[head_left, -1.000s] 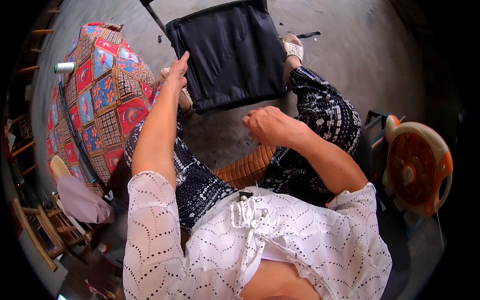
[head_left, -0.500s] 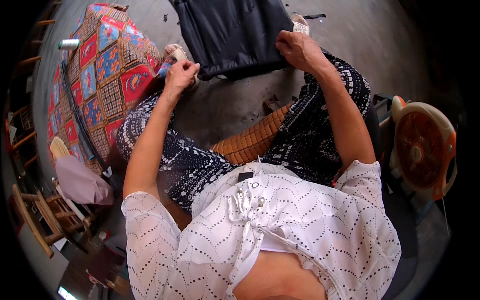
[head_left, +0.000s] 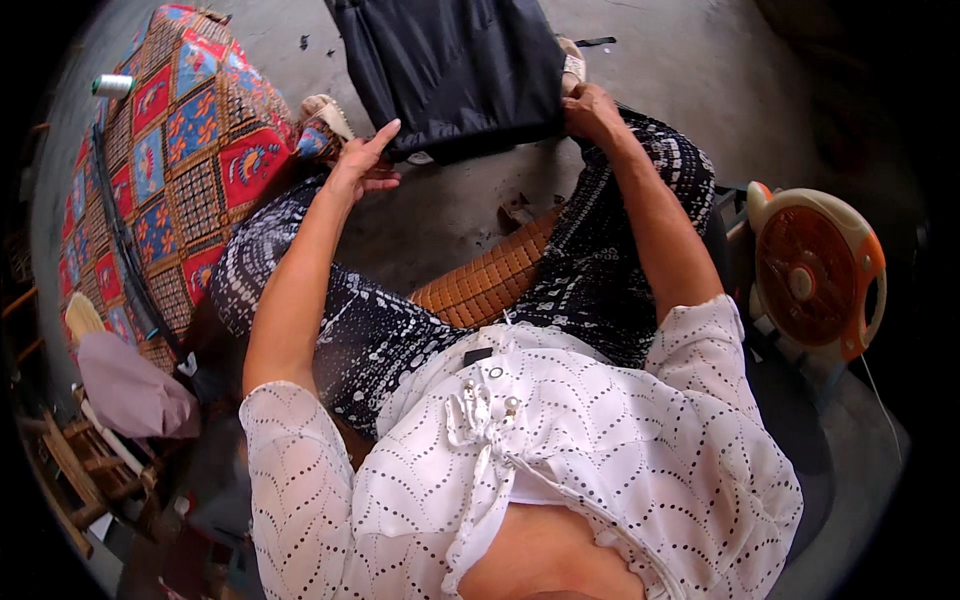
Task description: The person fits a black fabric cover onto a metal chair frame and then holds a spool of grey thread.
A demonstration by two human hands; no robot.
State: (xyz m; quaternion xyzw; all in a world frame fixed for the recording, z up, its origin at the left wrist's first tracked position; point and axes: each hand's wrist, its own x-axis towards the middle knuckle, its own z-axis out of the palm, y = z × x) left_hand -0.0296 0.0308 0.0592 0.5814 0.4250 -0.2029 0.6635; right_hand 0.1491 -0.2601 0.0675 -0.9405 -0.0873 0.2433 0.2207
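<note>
A black, slightly shiny fabric piece [head_left: 455, 75] lies at the top, its near edge folded into a thick band. Beside its near left corner is my left hand [head_left: 362, 168], thumb raised and fingers apart, with nothing visible in it. At the near right corner my right hand [head_left: 592, 113] is closed on the cloth's side edge; the fingertips are partly hidden. What lies under the black fabric cannot be made out, apart from a small pale bit below its near edge.
Patterned red and blue cloth [head_left: 190, 130] covers a bulky heap at left, with a thread spool [head_left: 113, 86] and black strips [head_left: 125, 240] on it. An orange and white fan [head_left: 815, 265] stands at right. Wooden stools [head_left: 85, 470] are lower left. A brown segmented seat [head_left: 490, 275] shows between my legs.
My left hand's fingers have spread from a pinch at the fabric's corner. My right hand has shifted nearer along the right edge. The whole view has slid slightly.
</note>
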